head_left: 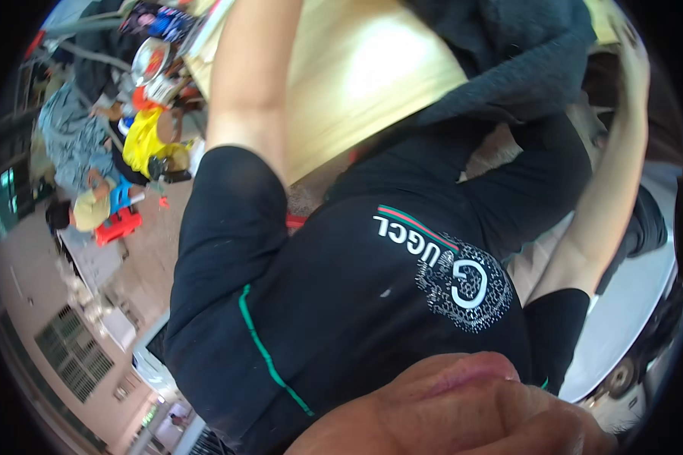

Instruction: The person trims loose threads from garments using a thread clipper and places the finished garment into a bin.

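Note:
My left forearm (pixel 252 68) stretches over the pale wooden tabletop (pixel 341 98) and runs out past the upper edge, so my left hand is out of sight. At the upper right, my right hand (pixel 633 47) is by the far corner of the tabletop, beside a dark grey fuzzy cloth (pixel 524 72). Its fingers are blurred, and whether they grip or only touch anything cannot be made out. The cloth lies over the table's right part and hangs down its near edge towards my lap.
At the left, a person (pixel 91 208) in a pale yellow top is near a red plastic seat (pixel 119 226). Farther up are a bright yellow cloth (pixel 146 144), a heap of grey-blue fabric (pixel 72 133) and a round metal bowl (pixel 151 61). A pale curved surface (pixel 622 322) lies right.

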Demonstrator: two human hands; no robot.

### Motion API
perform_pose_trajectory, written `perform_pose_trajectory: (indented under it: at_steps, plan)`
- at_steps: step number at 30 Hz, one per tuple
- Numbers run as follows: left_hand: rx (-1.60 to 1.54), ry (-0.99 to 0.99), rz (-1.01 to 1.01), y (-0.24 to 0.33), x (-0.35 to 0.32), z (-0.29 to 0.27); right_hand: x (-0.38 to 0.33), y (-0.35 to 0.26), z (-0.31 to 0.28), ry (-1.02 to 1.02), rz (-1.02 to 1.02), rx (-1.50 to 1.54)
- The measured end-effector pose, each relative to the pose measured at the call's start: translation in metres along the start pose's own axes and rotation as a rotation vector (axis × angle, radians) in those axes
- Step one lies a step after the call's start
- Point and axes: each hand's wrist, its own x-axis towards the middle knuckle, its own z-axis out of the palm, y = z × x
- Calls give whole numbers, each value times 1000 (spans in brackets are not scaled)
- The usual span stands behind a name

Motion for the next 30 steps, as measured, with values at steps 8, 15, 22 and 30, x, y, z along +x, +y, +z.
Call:
perform_pose_trajectory:
  at_steps: [8, 15, 22, 30]
  plan:
    - [472, -174, 700, 68, -198, 30, -167, -8, 51, 126, -274, 58]
    - [244, -541, -40, 83, -259, 49, -213, 17, 56, -9, -183, 127]
    - [217, -557, -199, 48, -280, 64, -209, 8, 68, -103, 23, -142]
    - [70, -425, -329, 49, -296, 70, -205, 8, 72, -88, 7, -310]
